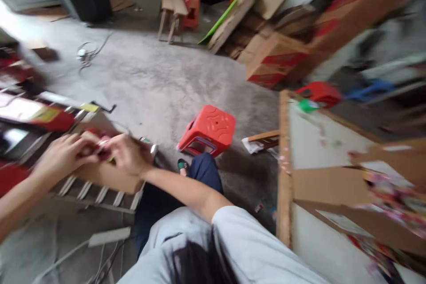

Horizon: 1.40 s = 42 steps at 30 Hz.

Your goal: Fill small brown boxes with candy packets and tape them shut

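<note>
Over the near end of a roller conveyor [84,191], my left hand [66,155] and my right hand [128,155] come close together, fingers pinched. Between them is a small shiny red and white wrapped piece [104,144], blurred by motion, which both sets of fingers appear to grip. Just below my hands a brown cardboard box [113,178] rests on the rollers. Some red material shows behind my fingers at the box; its kind cannot be made out.
A red plastic stool [213,126] stands on the floor before my knees. To the right, a wood-edged table [284,177] bears an opened carton [326,184] with colourful packets [396,195]. Cables and a power strip [109,236] lie at lower left. Cartons [276,60] and a wooden bench [173,4] stand farther back.
</note>
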Each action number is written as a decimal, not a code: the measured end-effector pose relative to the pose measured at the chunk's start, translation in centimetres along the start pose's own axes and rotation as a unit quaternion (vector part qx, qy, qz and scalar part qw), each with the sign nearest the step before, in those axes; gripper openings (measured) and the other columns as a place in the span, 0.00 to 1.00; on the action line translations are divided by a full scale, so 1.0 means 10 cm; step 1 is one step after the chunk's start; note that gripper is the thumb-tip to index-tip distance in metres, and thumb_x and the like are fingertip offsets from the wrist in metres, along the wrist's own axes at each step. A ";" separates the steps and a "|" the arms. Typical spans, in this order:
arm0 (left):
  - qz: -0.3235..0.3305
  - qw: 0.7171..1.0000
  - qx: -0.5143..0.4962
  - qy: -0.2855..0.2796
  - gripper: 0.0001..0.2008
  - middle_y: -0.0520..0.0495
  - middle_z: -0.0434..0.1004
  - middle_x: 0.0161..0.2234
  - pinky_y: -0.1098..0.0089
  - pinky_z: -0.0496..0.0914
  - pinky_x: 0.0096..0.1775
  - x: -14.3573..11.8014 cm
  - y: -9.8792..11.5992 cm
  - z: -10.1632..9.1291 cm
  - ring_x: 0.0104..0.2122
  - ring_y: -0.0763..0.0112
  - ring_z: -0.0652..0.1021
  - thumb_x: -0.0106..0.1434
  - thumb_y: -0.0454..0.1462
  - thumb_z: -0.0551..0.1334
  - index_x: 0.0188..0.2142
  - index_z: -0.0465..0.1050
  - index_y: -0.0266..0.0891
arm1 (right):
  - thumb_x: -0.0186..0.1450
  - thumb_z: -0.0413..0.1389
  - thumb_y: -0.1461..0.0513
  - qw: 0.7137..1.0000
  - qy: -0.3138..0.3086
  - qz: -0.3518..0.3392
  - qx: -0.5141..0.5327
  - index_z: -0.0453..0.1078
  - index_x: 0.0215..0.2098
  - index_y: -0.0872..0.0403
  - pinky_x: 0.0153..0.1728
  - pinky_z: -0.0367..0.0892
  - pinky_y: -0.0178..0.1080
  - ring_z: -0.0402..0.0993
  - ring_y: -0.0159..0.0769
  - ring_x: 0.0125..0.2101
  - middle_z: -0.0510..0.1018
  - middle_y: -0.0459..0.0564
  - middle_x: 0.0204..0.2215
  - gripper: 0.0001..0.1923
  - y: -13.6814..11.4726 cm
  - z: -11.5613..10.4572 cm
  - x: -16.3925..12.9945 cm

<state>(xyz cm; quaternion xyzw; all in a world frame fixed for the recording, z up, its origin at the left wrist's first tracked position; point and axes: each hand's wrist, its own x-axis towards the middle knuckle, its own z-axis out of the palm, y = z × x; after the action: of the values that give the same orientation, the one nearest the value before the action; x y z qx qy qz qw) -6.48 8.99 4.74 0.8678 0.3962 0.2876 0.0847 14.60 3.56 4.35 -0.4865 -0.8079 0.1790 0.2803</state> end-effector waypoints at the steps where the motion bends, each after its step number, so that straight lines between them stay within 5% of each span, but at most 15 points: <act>1: -0.027 0.998 0.049 0.015 0.33 0.42 0.74 0.38 0.50 0.67 0.46 -0.02 -0.05 0.12 0.40 0.51 0.72 0.58 0.69 0.52 0.40 0.74 0.47 | 0.76 0.38 0.60 0.996 0.052 0.009 0.067 0.66 0.52 0.57 0.59 0.65 0.32 0.69 0.28 0.57 0.75 0.51 0.53 0.18 0.02 0.00 -0.06; 5: -0.080 0.990 0.119 -0.007 0.36 0.34 0.71 0.55 0.48 0.61 0.56 -0.08 -0.17 0.43 0.54 0.45 0.69 0.56 0.64 0.62 0.51 0.70 0.40 | 0.77 0.37 0.55 0.970 0.120 0.007 0.213 0.67 0.49 0.55 0.45 0.75 0.37 0.77 0.31 0.39 0.77 0.52 0.45 0.20 0.12 -0.26 -0.25; 8: -0.087 0.990 0.112 -0.008 0.33 0.35 0.71 0.56 0.49 0.60 0.58 -0.11 -0.13 0.44 0.56 0.46 0.69 0.56 0.59 0.67 0.52 0.70 0.40 | 0.75 0.42 0.50 0.979 0.140 0.040 0.141 0.67 0.55 0.54 0.51 0.72 0.43 0.76 0.38 0.47 0.75 0.57 0.51 0.22 0.20 -0.60 -0.24; 10: -0.075 0.993 0.088 0.005 0.31 0.35 0.72 0.56 0.50 0.61 0.59 -0.14 -0.08 0.40 0.56 0.48 0.70 0.58 0.56 0.67 0.53 0.69 0.41 | 0.71 0.51 0.48 0.991 0.063 0.072 0.093 0.64 0.61 0.56 0.57 0.68 0.47 0.72 0.45 0.56 0.72 0.61 0.57 0.27 0.22 -0.72 -0.18; 14: -0.063 0.996 0.050 0.045 0.28 0.35 0.71 0.58 0.51 0.61 0.61 -0.20 -0.03 0.38 0.58 0.51 0.70 0.65 0.51 0.62 0.59 0.66 0.40 | 0.62 0.65 0.51 0.988 -0.105 0.070 0.091 0.57 0.68 0.55 0.59 0.66 0.46 0.70 0.47 0.59 0.71 0.59 0.60 0.42 0.17 -0.61 -0.13; 17: -0.067 0.995 0.061 0.037 0.25 0.35 0.72 0.59 0.51 0.61 0.62 -0.18 -0.04 0.40 0.59 0.52 0.71 0.69 0.48 0.56 0.59 0.68 0.37 | 0.64 0.63 0.53 0.986 -0.093 0.068 0.121 0.58 0.67 0.53 0.57 0.68 0.43 0.73 0.43 0.57 0.73 0.54 0.59 0.37 0.14 -0.53 -0.15; 23: 0.030 0.992 0.061 -0.110 0.20 0.42 0.78 0.53 0.51 0.58 0.65 0.04 -0.08 0.37 0.57 0.56 0.73 0.66 0.40 0.52 0.51 0.77 0.44 | 0.62 0.64 0.51 0.992 -0.087 0.068 0.054 0.53 0.70 0.53 0.57 0.68 0.46 0.70 0.48 0.59 0.72 0.58 0.60 0.43 0.18 -0.53 -0.19; 28: 0.034 0.992 0.072 -0.101 0.17 0.41 0.79 0.45 0.50 0.59 0.63 0.10 -0.05 0.37 0.52 0.55 0.74 0.64 0.39 0.53 0.44 0.80 0.44 | 0.60 0.66 0.51 0.993 -0.091 0.067 0.037 0.52 0.70 0.55 0.57 0.67 0.47 0.70 0.49 0.59 0.71 0.59 0.60 0.46 0.18 -0.54 -0.19; 32: -0.023 0.998 0.050 0.027 0.15 0.39 0.75 0.49 0.49 0.61 0.61 -0.07 -0.06 0.37 0.53 0.55 0.72 0.65 0.38 0.54 0.48 0.74 0.43 | 0.59 0.67 0.47 0.993 -0.107 0.039 0.019 0.49 0.71 0.59 0.61 0.64 0.48 0.66 0.49 0.62 0.67 0.62 0.63 0.53 0.09 -0.43 -0.30; 37: -0.169 0.945 0.076 0.269 0.13 0.36 0.69 0.50 0.52 0.64 0.58 -0.21 -0.08 0.38 0.54 0.57 0.69 0.71 0.39 0.47 0.50 0.66 0.42 | 0.47 0.69 0.37 0.975 -0.129 0.023 -0.177 0.46 0.73 0.60 0.63 0.41 0.72 0.40 0.69 0.70 0.42 0.73 0.71 0.68 -0.09 -0.08 -0.58; 40: -0.183 0.923 0.068 0.332 0.14 0.36 0.69 0.51 0.51 0.63 0.60 -0.27 0.13 0.46 0.56 0.57 0.69 0.73 0.40 0.46 0.49 0.66 0.42 | 0.52 0.68 0.40 0.971 -0.120 0.026 -0.205 0.47 0.73 0.58 0.63 0.43 0.70 0.41 0.68 0.69 0.42 0.73 0.71 0.62 -0.11 0.04 -0.64; 42: -0.168 0.934 0.027 0.313 0.16 0.36 0.69 0.55 0.51 0.62 0.62 -0.36 0.41 0.58 0.60 0.58 0.68 0.73 0.40 0.45 0.53 0.65 0.42 | 0.54 0.67 0.44 0.976 -0.101 0.022 -0.194 0.50 0.72 0.58 0.63 0.46 0.67 0.45 0.66 0.68 0.45 0.71 0.71 0.57 -0.08 0.06 -0.65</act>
<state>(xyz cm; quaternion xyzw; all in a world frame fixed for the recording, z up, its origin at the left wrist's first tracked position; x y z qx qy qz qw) -2.50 4.05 -0.02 0.6563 0.5506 0.5154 -0.0204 16.06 -2.55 2.51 -0.5285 -0.8405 0.0733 0.0941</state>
